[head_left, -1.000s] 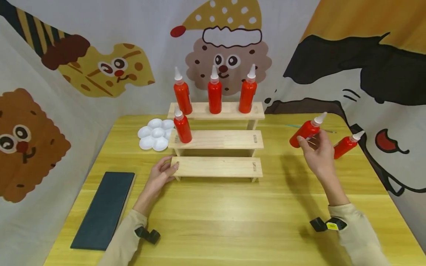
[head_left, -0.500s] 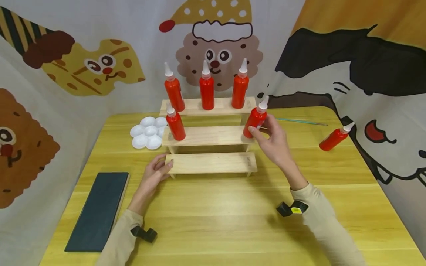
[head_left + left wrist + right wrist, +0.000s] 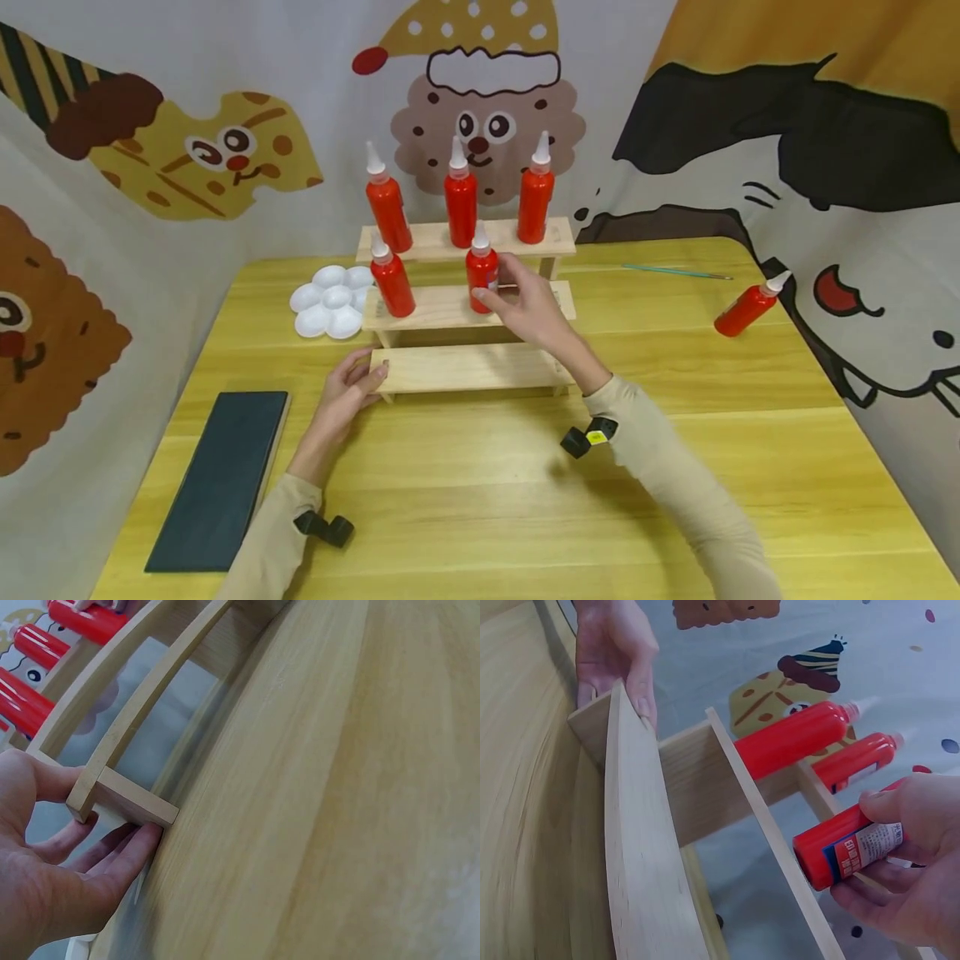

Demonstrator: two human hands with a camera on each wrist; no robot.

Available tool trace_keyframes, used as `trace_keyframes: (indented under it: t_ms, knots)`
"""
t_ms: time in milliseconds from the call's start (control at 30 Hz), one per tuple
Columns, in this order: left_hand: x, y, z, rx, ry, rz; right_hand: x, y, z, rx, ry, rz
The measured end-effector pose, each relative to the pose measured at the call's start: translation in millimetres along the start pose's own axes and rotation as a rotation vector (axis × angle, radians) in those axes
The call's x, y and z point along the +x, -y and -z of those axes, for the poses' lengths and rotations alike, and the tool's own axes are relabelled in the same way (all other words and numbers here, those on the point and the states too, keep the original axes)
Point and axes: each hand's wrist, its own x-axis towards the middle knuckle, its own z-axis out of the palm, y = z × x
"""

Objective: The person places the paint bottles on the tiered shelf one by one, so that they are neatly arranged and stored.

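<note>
My right hand [image 3: 531, 304] holds a red squeeze bottle [image 3: 481, 279] with a white pointed cap upright at the middle step of a three-tier wooden display rack [image 3: 465, 369]. In the right wrist view, thumb and fingers grip this bottle around its label [image 3: 870, 844], its base close over the shelf edge. My left hand [image 3: 347, 398] grips the left end of the lowest step, thumb on top and fingers beneath, as the left wrist view shows. Another red bottle [image 3: 393, 287] stands at the middle step's left end. Along the top step stand three more, the central one [image 3: 461, 208] among them.
One more red bottle [image 3: 746, 310] is on the table [image 3: 480, 500] at the right. Behind the rack's right side lies a thin teal paintbrush [image 3: 675, 271]. A white flower-shaped palette [image 3: 337, 296] sits left of the rack, and a dark flat board [image 3: 217, 479] lies at front left.
My right hand has carried the bottle leftward from the table's right side to the middle of the second step. My left hand has kept its grip on the rack.
</note>
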Motion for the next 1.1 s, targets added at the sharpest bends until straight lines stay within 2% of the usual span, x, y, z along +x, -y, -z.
trace_keyframes:
  t_ms: [167,400,567,667,800,1100]
  knots:
    - [-0.3,-1.0,-1.6,0.003,-0.007,0.003,7.0,0,-8,0.004,0.029,-0.013]
    - [0.1,-2.6,-0.4,0.005,-0.002,0.005,5.8,-3,-8,-0.006,0.028,-0.004]
    - [-1.4,-2.5,-0.5,0.010,0.000,0.013,-6.2,-2,2,-0.001,0.022,0.020]
    - [-0.6,-2.0,-1.5,0.004,-0.003,0.010,-18.8,-1,17,0.009,0.005,0.037]
    - [1.0,-1.4,-3.9,0.003,0.001,0.002,-37.5,-4,46,-0.034,-0.093,0.033]
    - [-0.3,1.3,-0.4,0.002,-0.011,0.004,-70.0,-15,119,-0.181,-0.446,-0.041]
